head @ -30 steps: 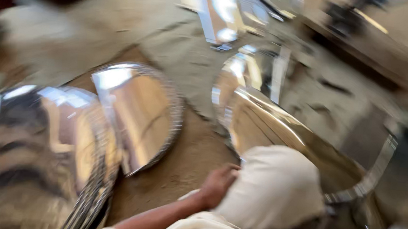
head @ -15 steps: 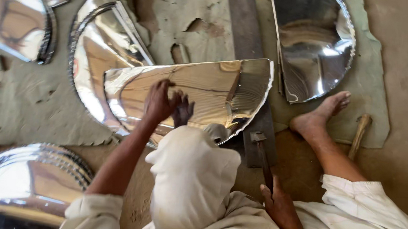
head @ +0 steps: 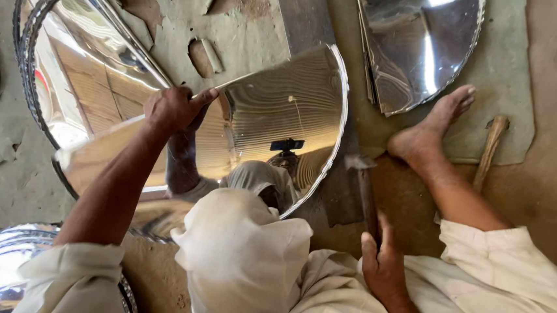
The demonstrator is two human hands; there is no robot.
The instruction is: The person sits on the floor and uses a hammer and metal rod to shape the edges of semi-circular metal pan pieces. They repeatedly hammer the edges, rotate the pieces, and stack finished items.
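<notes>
Since half a second ago the half-round polished metal sheet (head: 274, 120) has tilted up toward the person, its mirror face now showing their reflection; the work stays in hand; the left hand (head: 176, 107) grips the sheet's straight upper edge, arm extended; the right hand (head: 382, 265) is closed around a tool handle (head: 368, 202), low beside the knee; the sheet's curved edge lies forward of that hand.
</notes>
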